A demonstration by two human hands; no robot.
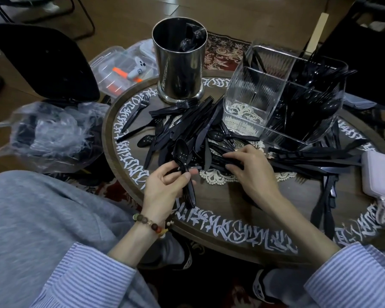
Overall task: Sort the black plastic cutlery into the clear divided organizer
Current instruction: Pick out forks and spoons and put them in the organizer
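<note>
A heap of black plastic cutlery covers the middle of the round table: forks, knives and spoons mixed. My left hand grips a stacked bundle of black spoons, bowls pointing up. My right hand reaches into the pile, fingertips pinching dark handles there. The clear divided organizer stands at the far right of the table. Its near-left compartment is bare; its right compartments hold black forks and spoons.
A steel cylinder cup stands at the table's far edge with wrapped cutlery inside. A white power bank with cable lies at the right. A crumpled plastic bag and a clear box lie left of the table.
</note>
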